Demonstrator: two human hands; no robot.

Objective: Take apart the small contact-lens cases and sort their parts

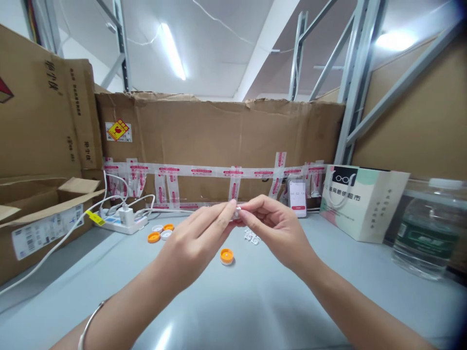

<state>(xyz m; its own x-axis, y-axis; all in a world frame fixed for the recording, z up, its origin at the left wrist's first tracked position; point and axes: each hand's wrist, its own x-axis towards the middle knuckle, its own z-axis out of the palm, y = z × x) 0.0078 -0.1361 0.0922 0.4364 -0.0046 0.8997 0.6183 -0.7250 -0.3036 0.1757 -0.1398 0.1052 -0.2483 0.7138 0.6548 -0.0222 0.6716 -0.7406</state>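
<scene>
My left hand (200,238) and my right hand (279,231) meet in the middle of the view, above the grey-blue table. Between their fingertips is a small white plastic piece (237,212), mostly covered by the fingers. Both hands are closed in a pinch on it. Below them on the table sits an orange round cap-like part with a white base (226,256). Behind the right hand lies a little cluster of white plastic pieces (251,236). Left of my left hand are orange discs (153,237) and white discs (166,235), grouped together.
A white power strip (124,222) with plugs and cables stands at the left, beside an open cardboard box (47,228). A phone (297,198) leans at the back near a paper bag (359,204). A large water bottle (426,231) stands at the right.
</scene>
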